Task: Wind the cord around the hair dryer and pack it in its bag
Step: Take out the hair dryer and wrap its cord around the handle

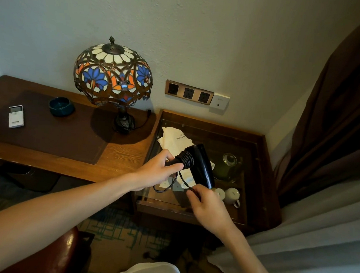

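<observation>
Winding: left hand (158, 171) grips black plastic hair dryer (196, 165) handle above glass-topped table's front edge | right hand (207, 205) pinches black cord (183, 180) | risk: slack unravels coils | white cloth bag (175, 139) beneath.

A stained-glass lamp (113, 75), a dark bowl (61, 106) and a white remote (16, 116) stand on the wooden desk (119, 153)

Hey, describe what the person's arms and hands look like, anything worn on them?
Both forearms are bare up to the frame edge, with no sleeves showing. The left hand and right hand carry no gloves, and no watch, bracelet or ring is visible. Light clothing shows at the bottom edge.
</observation>
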